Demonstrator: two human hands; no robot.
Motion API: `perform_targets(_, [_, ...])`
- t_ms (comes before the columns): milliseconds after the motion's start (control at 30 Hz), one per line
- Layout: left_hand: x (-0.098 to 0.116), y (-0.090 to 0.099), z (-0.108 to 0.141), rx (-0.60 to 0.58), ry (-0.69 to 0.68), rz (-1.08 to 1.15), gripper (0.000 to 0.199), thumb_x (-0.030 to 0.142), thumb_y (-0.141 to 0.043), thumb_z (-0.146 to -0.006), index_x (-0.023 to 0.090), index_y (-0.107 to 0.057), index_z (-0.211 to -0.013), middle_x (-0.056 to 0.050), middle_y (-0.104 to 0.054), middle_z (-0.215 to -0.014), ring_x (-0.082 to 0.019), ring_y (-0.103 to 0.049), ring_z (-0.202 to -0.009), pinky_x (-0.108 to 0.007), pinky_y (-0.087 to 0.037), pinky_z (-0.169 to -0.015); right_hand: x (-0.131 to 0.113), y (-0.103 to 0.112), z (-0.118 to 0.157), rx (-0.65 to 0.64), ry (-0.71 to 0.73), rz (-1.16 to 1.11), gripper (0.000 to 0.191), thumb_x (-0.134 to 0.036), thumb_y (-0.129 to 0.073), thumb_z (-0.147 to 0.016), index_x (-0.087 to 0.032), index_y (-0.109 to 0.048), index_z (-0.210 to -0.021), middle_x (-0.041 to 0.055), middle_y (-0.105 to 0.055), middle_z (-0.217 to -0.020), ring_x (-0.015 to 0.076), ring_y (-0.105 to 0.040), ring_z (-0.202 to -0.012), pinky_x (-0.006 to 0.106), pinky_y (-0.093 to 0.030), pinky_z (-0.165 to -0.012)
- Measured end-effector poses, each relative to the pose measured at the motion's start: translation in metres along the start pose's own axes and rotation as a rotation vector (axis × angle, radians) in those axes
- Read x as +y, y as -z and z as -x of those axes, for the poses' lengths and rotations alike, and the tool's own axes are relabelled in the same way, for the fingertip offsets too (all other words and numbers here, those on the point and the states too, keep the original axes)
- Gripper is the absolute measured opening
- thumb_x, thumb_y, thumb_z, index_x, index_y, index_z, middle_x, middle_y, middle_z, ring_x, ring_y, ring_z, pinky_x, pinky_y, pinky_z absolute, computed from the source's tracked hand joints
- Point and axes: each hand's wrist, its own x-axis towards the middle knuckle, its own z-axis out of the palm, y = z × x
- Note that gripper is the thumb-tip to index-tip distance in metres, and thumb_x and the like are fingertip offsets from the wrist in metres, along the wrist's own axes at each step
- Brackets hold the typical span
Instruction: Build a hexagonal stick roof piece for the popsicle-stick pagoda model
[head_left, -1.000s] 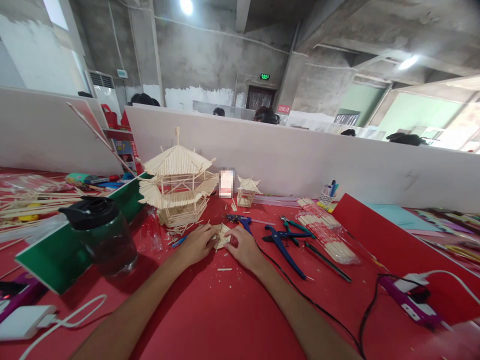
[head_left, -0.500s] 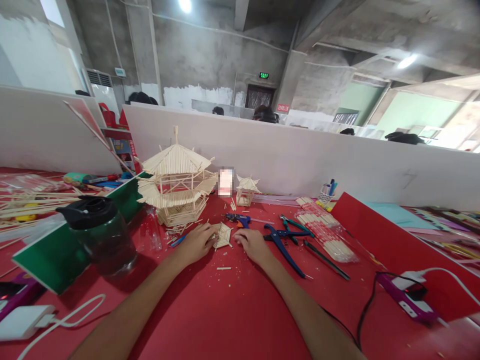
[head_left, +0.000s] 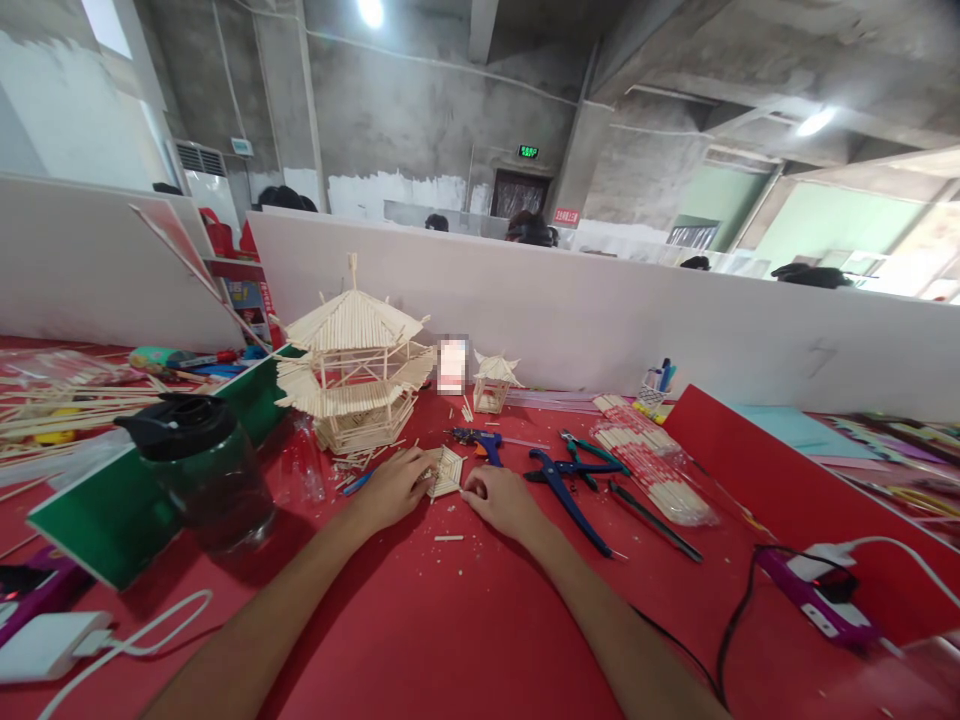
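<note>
A small web-like piece of pale sticks (head_left: 448, 472) lies flat on the red table (head_left: 450, 630). My left hand (head_left: 409, 483) rests at its left edge, fingers closed on that edge. My right hand (head_left: 491, 492) is at its lower right corner, thumb and fingertips pinched together; what they hold, if anything, is too small to make out. A loose short stick (head_left: 448, 538) lies just below. Behind are a large stick pavilion (head_left: 356, 370), a small stick pavilion (head_left: 495, 380) and a blue glue gun (head_left: 480, 440).
Blue cutters (head_left: 566, 495), green-handled pliers (head_left: 592, 460) and bagged sticks (head_left: 652, 465) lie to the right. A dark bottle (head_left: 206, 470) stands left by a green board (head_left: 112, 520). A red board (head_left: 810, 520) and a power strip (head_left: 817, 600) are at the right.
My right hand has moved slightly left and down, to the corner of the stick piece, and its fingers have drawn together. My left hand has barely moved.
</note>
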Motion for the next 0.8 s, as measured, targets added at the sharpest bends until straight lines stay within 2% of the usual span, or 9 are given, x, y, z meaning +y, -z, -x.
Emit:
perform_targets(333, [0.000, -0.001, 0.001, 0.019, 0.001, 0.026, 0.019, 0.025, -0.046, -0.093, 0.020, -0.062, -0.101, -0.009, -0.063, -0.104, -0.024, -0.058, -0.101, -0.036, -0.045, -0.090, 0.003, 0.000, 0.000, -0.012, 0.011, 0.002, 0.007, -0.025, -0.065, -0.086, -0.020, -0.069, -0.081, 0.0021, -0.070, -0.081, 0.0144, -0.059, -0.070, 0.024, -0.033, -0.061])
perform_targets(567, [-0.001, -0.002, 0.001, 0.040, -0.003, 0.042, 0.022, 0.026, -0.046, -0.094, 0.020, -0.064, -0.103, -0.009, -0.064, -0.105, -0.024, -0.058, -0.101, -0.036, -0.045, -0.090, 0.004, -0.002, 0.000, 0.005, 0.012, 0.001, 0.006, -0.025, -0.065, -0.086, -0.021, -0.069, -0.086, 0.0024, -0.070, -0.086, 0.0153, -0.061, -0.074, 0.025, -0.035, -0.063])
perform_targets(800, [-0.005, -0.010, 0.002, 0.105, 0.059, 0.011, 0.031, 0.028, -0.048, -0.092, 0.019, -0.058, -0.121, -0.013, -0.062, -0.127, -0.029, -0.055, -0.119, -0.044, -0.042, -0.102, 0.005, -0.004, 0.000, 0.030, -0.004, -0.006, 0.009, -0.028, -0.067, -0.085, -0.020, -0.066, -0.090, 0.0027, -0.069, -0.085, 0.0168, -0.062, -0.077, 0.025, -0.036, -0.065])
